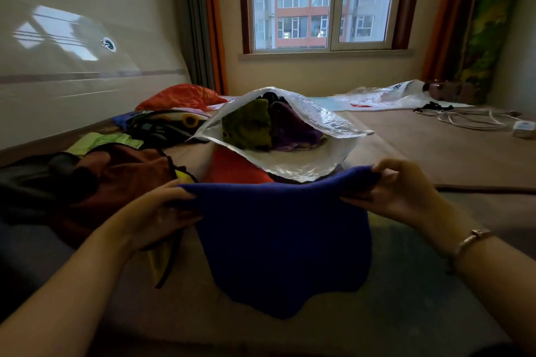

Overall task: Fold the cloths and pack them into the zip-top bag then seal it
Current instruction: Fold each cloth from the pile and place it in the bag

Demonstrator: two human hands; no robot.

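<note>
Holding a blue cloth (284, 240) by its top edge, the left hand (156, 211) pinches the left corner and the right hand (400, 194) pinches the right corner, so the cloth hangs down between them over the bed (435, 153). Just behind the cloth lies the clear zip-top bag (290, 165), its mouth wide open toward the person, with a green cloth (249, 124) and a purple cloth (293, 130) inside. A pile of other cloths (116, 171) lies to the left, beside the bag. On the right wrist is a bracelet (470, 240)
</note>
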